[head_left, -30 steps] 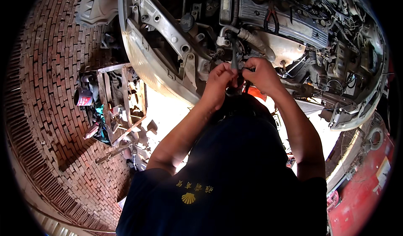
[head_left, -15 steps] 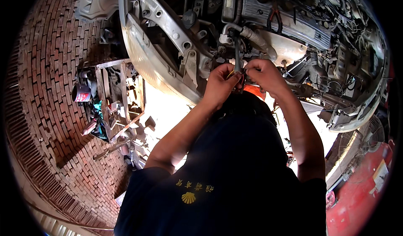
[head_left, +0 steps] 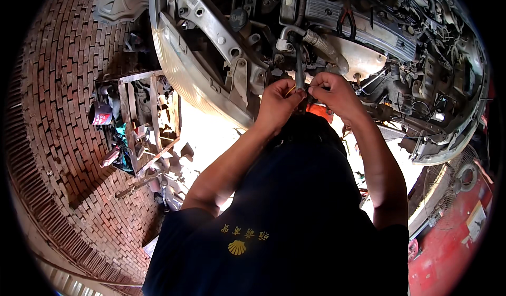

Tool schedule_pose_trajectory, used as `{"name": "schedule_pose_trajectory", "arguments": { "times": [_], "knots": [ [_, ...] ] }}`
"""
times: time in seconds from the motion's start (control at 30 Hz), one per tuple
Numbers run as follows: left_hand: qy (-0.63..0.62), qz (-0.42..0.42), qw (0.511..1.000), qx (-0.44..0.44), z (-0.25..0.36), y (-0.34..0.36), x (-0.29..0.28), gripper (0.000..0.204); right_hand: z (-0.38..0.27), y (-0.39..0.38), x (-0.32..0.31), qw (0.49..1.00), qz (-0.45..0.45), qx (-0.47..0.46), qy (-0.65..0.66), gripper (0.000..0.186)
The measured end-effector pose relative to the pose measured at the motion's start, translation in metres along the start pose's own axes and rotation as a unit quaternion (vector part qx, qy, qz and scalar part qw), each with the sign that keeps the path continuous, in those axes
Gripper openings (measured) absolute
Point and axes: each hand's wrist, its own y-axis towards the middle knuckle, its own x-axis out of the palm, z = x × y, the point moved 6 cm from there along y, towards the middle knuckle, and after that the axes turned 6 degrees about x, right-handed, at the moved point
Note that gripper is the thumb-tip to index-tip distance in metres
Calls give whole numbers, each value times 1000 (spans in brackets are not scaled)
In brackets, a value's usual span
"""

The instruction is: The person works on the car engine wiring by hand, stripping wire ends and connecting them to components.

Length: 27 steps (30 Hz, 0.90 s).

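Note:
Both of my hands meet at the front of a car's engine bay, around the lower end of a grey, sleeve-like tube (head_left: 299,74). My left hand (head_left: 276,105) is closed in a pinch, and a thin yellow wire (head_left: 291,90) shows between its thumb and forefinger. Its thumb tip lies against the end of the tube. Just right of the tube, my right hand (head_left: 336,97) is closed too, thumb and fingertips pressed together. Whatever the right fingers grip is too small and dark to name. Below the hands, an orange-red thing (head_left: 320,112) is partly covered.
A headlight (head_left: 184,77) curves along the left of the bay. Black-and-red pliers (head_left: 346,23) lie on the engine cover (head_left: 327,14), beyond a ribbed hose (head_left: 322,46). Left stands a wooden frame (head_left: 154,111) with clutter, on brick paving (head_left: 63,111). A fan (head_left: 448,190) stands at right.
The fingers of my right hand have shifted slightly beside the tube's end. My left hand keeps its pinch in nearly the same place.

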Motion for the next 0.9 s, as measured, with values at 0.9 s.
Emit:
{"name": "schedule_pose_trajectory", "arguments": {
  "times": [0.9],
  "knots": [
    [-16, 33, 999, 19, -3, 0, -8, 13, 34, 5, 14, 992, -13, -31, 123, 20]
  ]
}}
